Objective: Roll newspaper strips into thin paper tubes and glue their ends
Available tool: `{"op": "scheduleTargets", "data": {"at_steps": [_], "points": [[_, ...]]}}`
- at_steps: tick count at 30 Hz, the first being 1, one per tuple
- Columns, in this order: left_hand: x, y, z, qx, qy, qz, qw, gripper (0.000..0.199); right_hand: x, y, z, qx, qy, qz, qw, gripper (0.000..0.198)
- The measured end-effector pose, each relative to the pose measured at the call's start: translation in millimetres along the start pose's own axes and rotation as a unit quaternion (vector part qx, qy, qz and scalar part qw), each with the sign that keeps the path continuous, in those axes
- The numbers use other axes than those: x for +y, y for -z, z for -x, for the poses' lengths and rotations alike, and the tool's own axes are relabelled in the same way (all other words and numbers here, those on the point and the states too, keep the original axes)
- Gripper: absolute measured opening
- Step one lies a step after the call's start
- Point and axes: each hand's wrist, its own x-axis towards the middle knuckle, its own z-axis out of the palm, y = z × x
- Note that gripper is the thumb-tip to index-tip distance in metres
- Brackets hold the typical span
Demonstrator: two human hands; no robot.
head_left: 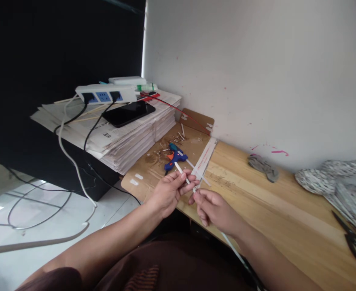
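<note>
My left hand (174, 188) is closed around a thin white stick (178, 167) that looks like a rolled paper tube, its upper end slanting up and left past the thumb. My right hand (210, 204) pinches the lower end of the same stick, just beside the left fingers. Just beyond the hands, a blue hot glue gun (178, 157) lies on a brown cardboard sheet (153, 167). A white printed strip (206, 157) lies to its right, across the edge of the cardboard. White scraps and dark residue are scattered around the glue gun.
At left, a stack of paper (135, 141) carries a black phone (128, 113) and a power strip (105, 95) with hanging cables. On the wooden table (257, 210) are a grey cloth (263, 166), a woven paper figure (317, 176) and black scissors (355, 242). A wall stands behind.
</note>
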Motion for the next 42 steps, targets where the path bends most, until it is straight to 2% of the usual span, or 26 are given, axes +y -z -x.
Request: {"op": "scheduleTargets", "data": {"at_steps": [2, 4, 5, 7, 9, 10, 11, 13, 15, 16, 17, 19, 21, 23, 27, 30, 32, 34, 35, 38, 39, 42], "points": [[0, -1, 0, 0.011, -0.001, 0.0, 1.0, 0.011, -1, -2, 2, 0.094, 0.075, 0.144, 0.982, 0.034], [1, -2, 0, 0.015, 0.004, 0.002, 1.0, 0.011, 0, -3, 3, 0.118, 0.094, 0.176, 0.973, 0.033], [1, -2, 0, 0.014, 0.007, 0.004, 1.0, 0.011, 1, -3, 2, 0.094, 0.069, 0.136, 0.984, 0.035], [1, -3, 0, 0.012, 0.014, 0.007, 1.0, 0.011, 3, -2, 0, 0.01, -0.008, -0.008, 1.0, 0.039], [2, -3, 1, 0.01, 0.018, 0.011, 1.0, 0.011, 4, -2, -2, -0.048, -0.057, -0.113, 0.991, 0.041], [2, -3, 1, 0.01, 0.02, 0.012, 1.0, 0.011, 4, -2, -2, -0.051, -0.056, -0.116, 0.99, 0.041], [2, -3, 1, 0.011, 0.02, 0.013, 1.0, 0.011, 3, -2, -2, -0.033, -0.038, -0.083, 0.995, 0.04], [1, -2, 2, 0.014, 0.021, 0.013, 1.0, 0.011, 1, -4, 0, 0.048, 0.03, 0.057, 0.997, 0.036], [0, -2, 2, 0.013, 0.02, 0.011, 1.0, 0.012, 0, -6, 1, 0.122, 0.094, 0.183, 0.971, 0.03], [-1, -2, 2, 0.011, 0.021, 0.01, 1.0, 0.012, -1, -7, 1, 0.133, 0.108, 0.207, 0.963, 0.029], [-1, -1, 2, 0.007, 0.021, 0.009, 1.0, 0.012, -1, -8, 1, 0.125, 0.102, 0.199, 0.967, 0.031], [-2, 0, 2, -0.001, 0.021, 0.006, 1.0, 0.012, 1, -9, -1, 0.077, 0.05, 0.114, 0.989, 0.037], [-2, 1, 2, -0.008, 0.021, 0.005, 1.0, 0.013, 3, -8, -4, 0.027, -0.011, 0.007, 1.0, 0.04], [-1, 2, 2, -0.016, 0.02, 0.003, 1.0, 0.013, 5, -7, -6, -0.007, -0.045, -0.083, 0.995, 0.039], [1, 3, 4, -0.023, 0.026, 0.0, 0.999, 0.014, 8, -4, -8, -0.072, -0.065, -0.223, 0.97, 0.037], [1, 4, 4, -0.03, 0.029, 0.002, 0.999, 0.014, 9, -3, -8, -0.104, -0.075, -0.264, 0.956, 0.035], [1, 4, 4, -0.032, 0.028, 0.003, 0.999, 0.014, 8, -4, -7, -0.087, -0.073, -0.215, 0.97, 0.037], [0, 4, 4, -0.025, 0.027, 0.002, 0.999, 0.013, 4, -5, -5, -0.023, -0.038, -0.083, 0.996, 0.038], [0, 4, 4, -0.02, 0.026, 0.002, 0.999, 0.013, 3, -6, -4, 0.021, -0.003, 0.005, 1.0, 0.036], [-1, 3, 4, -0.011, 0.027, -0.001, 1.0, 0.012, -1, -8, 1, 0.114, 0.103, 0.211, 0.965, 0.03], [-1, 3, 4, -0.011, 0.026, -0.001, 1.0, 0.012, -2, -9, 2, 0.12, 0.116, 0.236, 0.957, 0.03], [-1, 3, 3, -0.007, 0.025, -0.002, 1.0, 0.012, -3, -7, 3, 0.102, 0.108, 0.25, 0.957, 0.033]]}}
